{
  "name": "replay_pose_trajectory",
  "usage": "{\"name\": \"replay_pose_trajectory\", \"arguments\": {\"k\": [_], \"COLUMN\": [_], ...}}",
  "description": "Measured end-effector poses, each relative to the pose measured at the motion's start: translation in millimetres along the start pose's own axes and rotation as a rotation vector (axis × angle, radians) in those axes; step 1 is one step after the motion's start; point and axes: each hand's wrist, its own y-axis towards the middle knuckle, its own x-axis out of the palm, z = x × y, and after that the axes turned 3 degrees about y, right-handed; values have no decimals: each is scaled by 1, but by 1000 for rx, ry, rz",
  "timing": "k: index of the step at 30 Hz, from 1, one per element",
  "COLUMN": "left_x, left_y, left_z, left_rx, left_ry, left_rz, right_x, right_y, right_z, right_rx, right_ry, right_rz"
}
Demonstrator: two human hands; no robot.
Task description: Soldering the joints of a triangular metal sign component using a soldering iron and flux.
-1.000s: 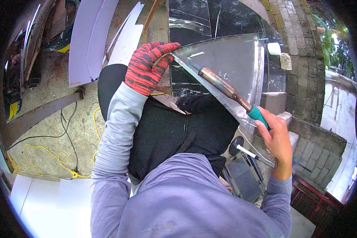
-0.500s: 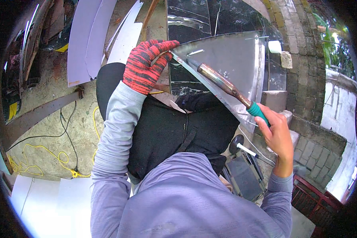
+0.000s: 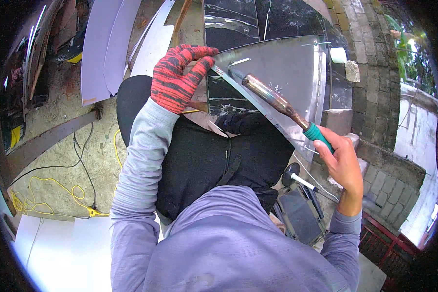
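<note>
A grey sheet-metal panel [image 3: 289, 63], roughly triangular with folded edges, lies in front of me, its near corner above my lap. My left hand [image 3: 179, 80], in a red and black striped glove, pinches the panel's left corner between thumb and fingers. Bare and closed, my right hand [image 3: 344, 163] grips the green handle of a large soldering iron [image 3: 270, 98]. The iron slants up and leftward over the panel, its pointed tip near the folded edge by the left corner. Just beyond the tip lies a short whitish strip [image 3: 240, 62].
Black marble-patterned boards [image 3: 231, 27] lie under the panel. A white cylinder [image 3: 337, 55] and a stone chunk [image 3: 352, 71] sit to its right. Yellow cable [image 3: 75, 195] runs over the floor at left. Near my right arm lies a dark case [image 3: 301, 221]. White sheets [image 3: 92, 248] lie lower left.
My left thumb and fingers have spread a little at the panel's corner. My right hand has shifted slightly right with the soldering iron, whose tip stays near the same edge.
</note>
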Motion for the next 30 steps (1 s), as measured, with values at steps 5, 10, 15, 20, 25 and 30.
{"name": "replay_pose_trajectory", "arguments": {"k": [5, 10, 15, 20, 25, 30], "left_x": [3, 4, 4, 5, 7, 4], "left_y": [0, 1, 0, 0, 0, 0], "left_z": [-1, 1, -3, -7, -12, -9], "left_rx": [-86, -225, -279, -290, -253, -278], "left_ry": [-8, -151, -236, -273, -313, -268], "left_rz": [-10, -32, -35, -47, -9, -62], "right_x": [2, 10, 9, 9, 9, 10], "right_y": [1, -2, -2, -1, 0, 0], "right_z": [3, 13, 11, 12, 12, 14], "right_rx": [44, -111, -94, -111, -124, -124], "right_ry": [-21, -14, -2, -12, -3, 9], "right_rz": [-2, 133, 120, 120, 127, 125]}}
